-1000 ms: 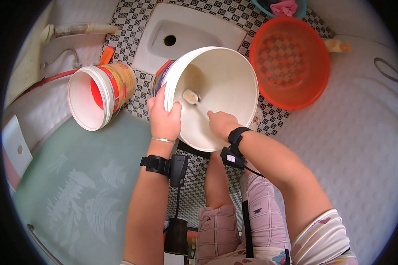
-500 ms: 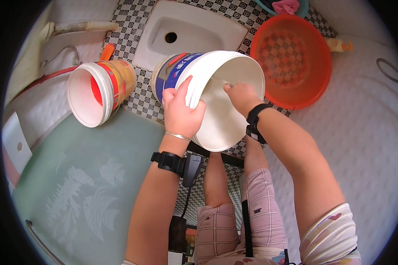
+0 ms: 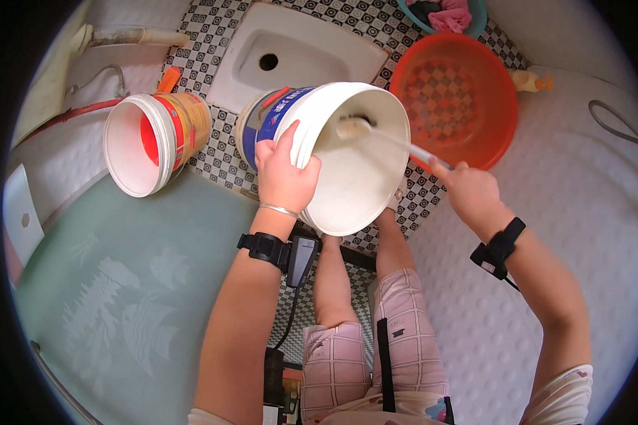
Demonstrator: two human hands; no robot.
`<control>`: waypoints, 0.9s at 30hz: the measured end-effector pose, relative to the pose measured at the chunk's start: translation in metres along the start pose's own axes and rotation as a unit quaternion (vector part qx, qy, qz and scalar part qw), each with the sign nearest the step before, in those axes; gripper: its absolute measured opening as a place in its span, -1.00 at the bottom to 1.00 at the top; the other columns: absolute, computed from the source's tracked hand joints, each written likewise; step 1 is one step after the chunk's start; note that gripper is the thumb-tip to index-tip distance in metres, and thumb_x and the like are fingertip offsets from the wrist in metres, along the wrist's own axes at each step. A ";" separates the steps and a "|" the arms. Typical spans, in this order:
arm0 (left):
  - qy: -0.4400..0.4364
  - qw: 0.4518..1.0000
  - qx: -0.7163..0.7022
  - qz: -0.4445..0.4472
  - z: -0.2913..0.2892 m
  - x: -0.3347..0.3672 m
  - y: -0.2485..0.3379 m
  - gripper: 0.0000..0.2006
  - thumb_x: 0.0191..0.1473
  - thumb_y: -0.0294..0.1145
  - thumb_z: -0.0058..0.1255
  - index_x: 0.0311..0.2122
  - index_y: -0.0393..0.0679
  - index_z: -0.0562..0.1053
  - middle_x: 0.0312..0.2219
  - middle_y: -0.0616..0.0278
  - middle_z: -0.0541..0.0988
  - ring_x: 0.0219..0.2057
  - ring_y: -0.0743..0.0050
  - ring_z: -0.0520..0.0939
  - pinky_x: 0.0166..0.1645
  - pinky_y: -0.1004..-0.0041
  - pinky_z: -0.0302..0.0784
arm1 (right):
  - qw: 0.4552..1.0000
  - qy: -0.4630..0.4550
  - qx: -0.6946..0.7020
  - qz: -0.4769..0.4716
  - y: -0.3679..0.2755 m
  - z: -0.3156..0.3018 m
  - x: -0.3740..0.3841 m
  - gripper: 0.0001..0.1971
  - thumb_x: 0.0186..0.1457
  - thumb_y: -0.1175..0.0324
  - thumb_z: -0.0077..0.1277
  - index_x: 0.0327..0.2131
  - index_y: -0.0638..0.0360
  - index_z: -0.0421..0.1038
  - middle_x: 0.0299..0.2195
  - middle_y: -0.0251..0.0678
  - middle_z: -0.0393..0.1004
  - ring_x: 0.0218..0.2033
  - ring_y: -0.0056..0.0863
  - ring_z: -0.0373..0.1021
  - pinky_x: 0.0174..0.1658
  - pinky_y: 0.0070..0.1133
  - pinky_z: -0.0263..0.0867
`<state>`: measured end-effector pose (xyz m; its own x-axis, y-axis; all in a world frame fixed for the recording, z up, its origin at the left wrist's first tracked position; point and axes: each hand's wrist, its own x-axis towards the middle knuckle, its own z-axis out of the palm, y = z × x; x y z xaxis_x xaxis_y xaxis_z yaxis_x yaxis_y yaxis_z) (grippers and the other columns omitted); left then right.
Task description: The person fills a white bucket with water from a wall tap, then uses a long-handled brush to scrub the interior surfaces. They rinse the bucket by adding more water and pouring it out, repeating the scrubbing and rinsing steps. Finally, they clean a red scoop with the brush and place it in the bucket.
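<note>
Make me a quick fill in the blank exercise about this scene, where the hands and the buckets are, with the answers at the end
1. The left hand grips the big bucket by its ____.
2. The right hand holds the brush by its ____.
3. The smaller bucket lies on the big bucket's ____ side in the picture.
4. The red basin is on the big bucket's ____ side in the picture.

Missing words: rim; handle; left; right.
</note>
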<state>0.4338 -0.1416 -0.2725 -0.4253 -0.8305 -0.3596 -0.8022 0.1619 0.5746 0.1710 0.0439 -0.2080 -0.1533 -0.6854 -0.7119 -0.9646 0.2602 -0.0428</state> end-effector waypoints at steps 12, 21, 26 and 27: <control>-0.005 1.000 0.009 0.001 -0.006 0.008 0.006 -0.36 -0.13 -0.26 0.13 0.19 0.06 0.42 -0.24 -0.03 0.37 -0.15 -0.03 0.42 0.10 0.24 0.40 | 0.998 -0.069 -0.012 0.007 0.014 -0.015 -0.015 -0.48 0.18 0.48 -0.19 0.21 -0.24 0.22 -0.42 -0.16 0.56 -0.38 -0.16 0.55 -0.35 -0.25 0.44; -0.007 1.000 0.006 -0.006 -0.012 0.012 -0.005 -0.36 -0.12 -0.25 0.12 0.20 0.08 0.41 -0.24 -0.05 0.38 -0.13 -0.08 0.43 0.12 0.21 0.40 | 0.972 -0.179 0.149 -0.031 -0.022 0.015 -0.045 -0.62 0.18 0.46 -0.14 0.05 -0.18 0.33 -0.44 -0.16 0.56 -0.36 -0.09 0.54 -0.35 -0.23 0.44; 0.007 1.000 0.003 -0.021 -0.009 0.012 -0.001 -0.36 -0.11 -0.25 0.12 0.20 0.07 0.41 -0.25 -0.06 0.39 -0.14 -0.08 0.44 0.11 0.22 0.40 | 1.000 -0.004 0.020 0.019 0.013 0.002 0.017 -0.65 0.20 0.43 -0.18 0.03 -0.19 0.36 -0.46 -0.16 0.55 -0.40 -0.08 0.53 -0.39 -0.22 0.41; 0.015 1.000 -0.002 -0.019 -0.009 0.014 0.000 -0.36 -0.11 -0.25 0.12 0.20 0.07 0.41 -0.25 -0.06 0.39 -0.15 -0.08 0.44 0.11 0.22 0.40 | 0.996 0.088 0.007 0.001 0.012 0.004 0.020 -0.66 0.20 0.43 -0.19 0.02 -0.19 0.36 -0.46 -0.16 0.55 -0.40 -0.09 0.53 -0.40 -0.22 0.41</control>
<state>0.4313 -0.1579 -0.2710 -0.3811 -0.8518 -0.3595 -0.8161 0.1272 0.5638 0.1576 0.0359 -0.2254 -0.1921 -0.7927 -0.5786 -0.9611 0.2711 -0.0523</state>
